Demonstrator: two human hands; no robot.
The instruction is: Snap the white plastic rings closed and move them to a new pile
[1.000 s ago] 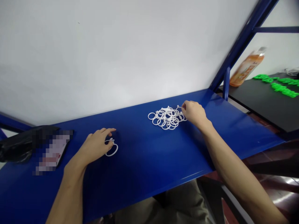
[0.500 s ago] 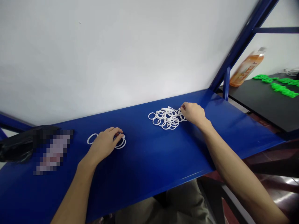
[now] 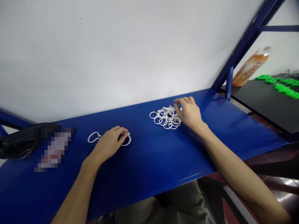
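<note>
My left hand (image 3: 111, 141) is closed in a pinch on white rings (image 3: 129, 141) with small knobs, just above or on the blue table; how many it holds I cannot tell. Left of that hand another white ring (image 3: 91, 137) lies on the table, its right end partly hidden behind the hand. A loose pile of white rings (image 3: 163, 117) is farther right. Over the pile's right edge is my right hand (image 3: 189, 113), thumb and fingers apart, covering some rings. A small white knob shows beside its thumb.
The blue tabletop (image 3: 149, 165) runs along a pale wall. A black plastic bag (image 3: 16, 144) and a blurred-out packet (image 3: 56, 146) lie at the left. Beyond the blue frame (image 3: 230, 84) at right, an orange drink bottle (image 3: 251, 68) and green pieces (image 3: 286, 90) sit on a dark table.
My left hand has shifted slightly right with the pinched rings. My right hand has moved a little left and away from me over the pile, and its fingers have parted.
</note>
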